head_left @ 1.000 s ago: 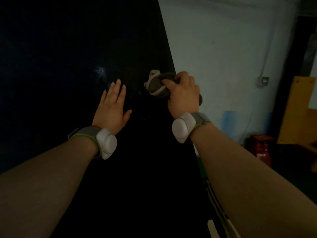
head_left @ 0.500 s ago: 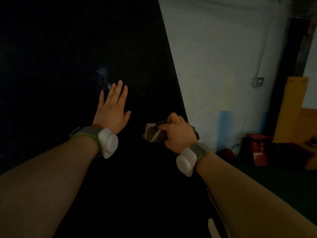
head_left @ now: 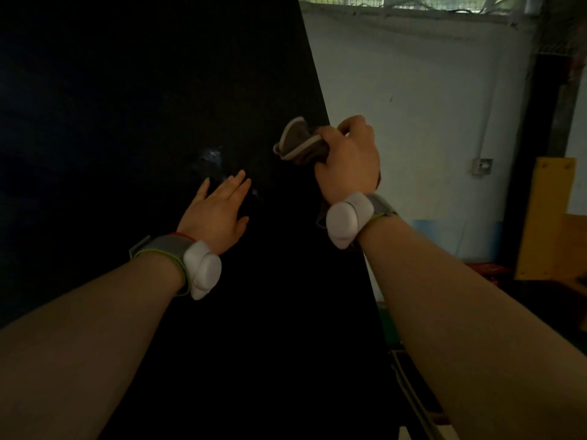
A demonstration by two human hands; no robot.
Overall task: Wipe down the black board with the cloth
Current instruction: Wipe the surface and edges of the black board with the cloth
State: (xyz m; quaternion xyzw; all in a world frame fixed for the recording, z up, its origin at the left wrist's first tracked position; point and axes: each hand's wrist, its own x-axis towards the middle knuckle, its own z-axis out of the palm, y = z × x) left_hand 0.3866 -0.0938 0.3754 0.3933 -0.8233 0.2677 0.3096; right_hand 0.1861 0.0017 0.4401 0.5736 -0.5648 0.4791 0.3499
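The tall, flat black board [head_left: 133, 100] fills the left of the view, and its right edge runs past a pale blue wall [head_left: 413, 122]. The left hand [head_left: 219, 214] lies flat on the board near its middle, fingers straight. The right hand [head_left: 349, 160] grips a bunched grey-brown cloth with pale trim [head_left: 300, 144] at the board's right edge.

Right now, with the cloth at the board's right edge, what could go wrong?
The right hand grips the cloth bunched at the edge of the board, so a stroke could slip off and miss a strip. The left hand lies flat on it and may leave prints. The pale smudge by its fingertips could be skipped.
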